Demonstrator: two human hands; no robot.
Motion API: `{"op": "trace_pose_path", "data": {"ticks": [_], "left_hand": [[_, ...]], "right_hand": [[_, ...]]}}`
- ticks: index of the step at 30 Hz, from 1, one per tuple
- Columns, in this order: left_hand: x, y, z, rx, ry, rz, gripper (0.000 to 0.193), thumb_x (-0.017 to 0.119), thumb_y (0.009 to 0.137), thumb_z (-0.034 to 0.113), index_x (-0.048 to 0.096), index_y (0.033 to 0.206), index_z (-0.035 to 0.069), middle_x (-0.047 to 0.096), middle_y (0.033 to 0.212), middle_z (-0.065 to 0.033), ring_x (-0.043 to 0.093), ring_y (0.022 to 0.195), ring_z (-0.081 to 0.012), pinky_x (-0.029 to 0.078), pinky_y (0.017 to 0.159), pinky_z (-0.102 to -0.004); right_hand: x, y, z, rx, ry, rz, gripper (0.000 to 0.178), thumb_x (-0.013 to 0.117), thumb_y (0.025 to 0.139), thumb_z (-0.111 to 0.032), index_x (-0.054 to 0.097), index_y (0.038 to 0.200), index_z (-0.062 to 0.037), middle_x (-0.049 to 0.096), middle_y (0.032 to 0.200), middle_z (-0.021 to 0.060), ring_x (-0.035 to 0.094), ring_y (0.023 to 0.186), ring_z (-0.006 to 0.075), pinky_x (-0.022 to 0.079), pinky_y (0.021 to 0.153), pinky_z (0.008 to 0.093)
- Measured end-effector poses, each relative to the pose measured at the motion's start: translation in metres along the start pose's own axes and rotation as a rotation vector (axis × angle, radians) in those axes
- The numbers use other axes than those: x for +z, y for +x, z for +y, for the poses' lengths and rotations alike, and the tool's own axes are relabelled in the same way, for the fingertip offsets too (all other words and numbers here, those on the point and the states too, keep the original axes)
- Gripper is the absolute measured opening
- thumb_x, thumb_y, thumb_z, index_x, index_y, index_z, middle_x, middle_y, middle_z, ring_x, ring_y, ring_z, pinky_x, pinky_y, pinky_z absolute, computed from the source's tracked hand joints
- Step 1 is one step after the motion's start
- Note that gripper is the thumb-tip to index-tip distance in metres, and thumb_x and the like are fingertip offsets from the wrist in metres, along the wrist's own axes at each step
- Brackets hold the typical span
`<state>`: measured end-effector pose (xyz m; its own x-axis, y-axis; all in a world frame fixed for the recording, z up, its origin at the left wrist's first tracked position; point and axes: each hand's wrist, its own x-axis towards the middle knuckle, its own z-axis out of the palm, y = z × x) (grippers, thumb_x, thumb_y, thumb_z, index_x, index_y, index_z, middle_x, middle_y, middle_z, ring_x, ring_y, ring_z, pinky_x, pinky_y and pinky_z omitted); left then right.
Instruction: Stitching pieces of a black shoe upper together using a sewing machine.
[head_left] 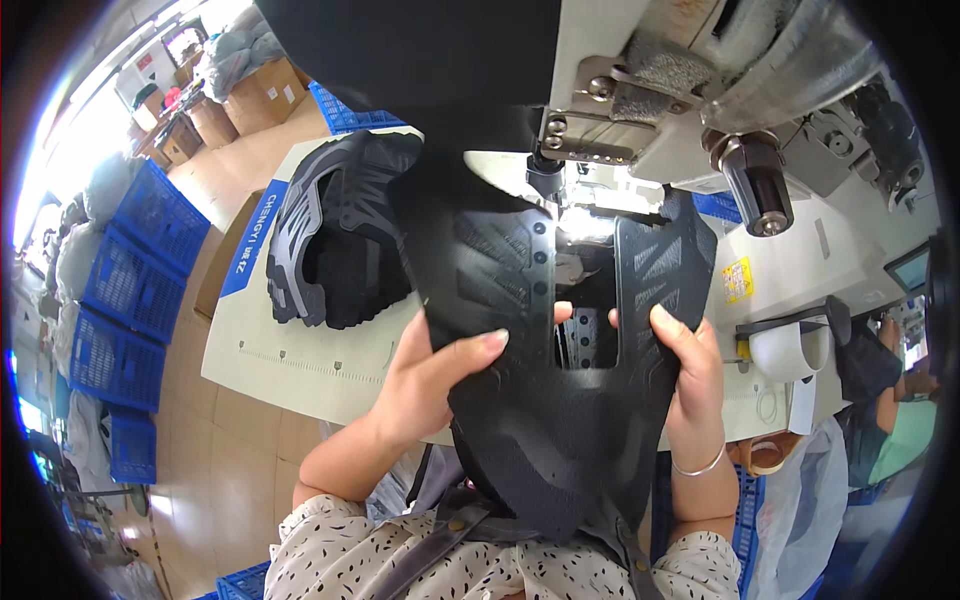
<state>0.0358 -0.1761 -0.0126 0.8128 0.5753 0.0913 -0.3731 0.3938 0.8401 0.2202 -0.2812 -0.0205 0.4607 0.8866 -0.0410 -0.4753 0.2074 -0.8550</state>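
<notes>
A black shoe upper (545, 420), flat and opened out, is held up between my two hands. My left hand (425, 375) grips its left side, thumb on top and fingers partly hidden beneath. On the other side, my right hand (693, 370) clasps the edge in the same way. A long slot in the upper's middle is flanked by a row of eyelet holes, and fingertips show through it. The upper's far end lies close to the lit working area of a sewing machine (620, 110). A pile of black and grey shoe uppers (345, 230) rests on the table to the left.
The pale table (300, 355) has a printed scale along its near part. Blue crates (130, 280) are stacked along the floor at left, with cardboard boxes (262, 95) farther back. At right are a white rounded part (785, 352) and a clear plastic bag (800, 500).
</notes>
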Motion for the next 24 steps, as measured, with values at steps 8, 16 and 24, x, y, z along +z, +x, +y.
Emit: {"op": "trace_pose_path", "data": {"ticks": [8, 16, 24], "left_hand": [[0.005, 0.027, 0.003, 0.008, 0.063, 0.067, 0.044, 0.045, 0.077, 0.003, 0.040, 0.118, -0.012, 0.056, 0.109, -0.0274, 0.059, 0.098, -0.0306, 0.048, 0.086, -0.0369], [0.003, 0.030, -0.005, 0.058, 0.125, 0.047, 0.040, 0.044, 0.079, 0.003, 0.041, 0.116, -0.012, 0.056, 0.109, -0.0269, 0.059, 0.097, -0.0300, 0.049, 0.085, -0.0362], [-0.001, 0.017, -0.025, 0.191, 0.376, 0.241, 0.021, 0.050, 0.090, 0.016, 0.056, 0.098, -0.003, 0.061, 0.085, -0.0050, 0.057, 0.074, -0.0090, 0.048, 0.065, -0.0231]], "right_hand": [[-0.015, 0.006, 0.002, -0.071, 0.057, -0.051, 0.029, 0.048, 0.085, -0.008, 0.050, 0.109, 0.0062, 0.062, 0.097, 0.0170, 0.063, 0.083, 0.0185, 0.052, 0.075, 0.0276], [-0.017, 0.002, 0.005, -0.218, -0.050, -0.049, 0.037, 0.052, 0.082, -0.010, 0.046, 0.115, 0.0061, 0.060, 0.102, 0.0160, 0.060, 0.090, 0.0187, 0.049, 0.082, 0.0285], [-0.027, -0.018, 0.012, -0.243, -0.209, -0.035, 0.038, 0.059, 0.082, -0.010, 0.047, 0.115, 0.0055, 0.060, 0.104, 0.0118, 0.059, 0.090, 0.0159, 0.046, 0.082, 0.0268]]}}
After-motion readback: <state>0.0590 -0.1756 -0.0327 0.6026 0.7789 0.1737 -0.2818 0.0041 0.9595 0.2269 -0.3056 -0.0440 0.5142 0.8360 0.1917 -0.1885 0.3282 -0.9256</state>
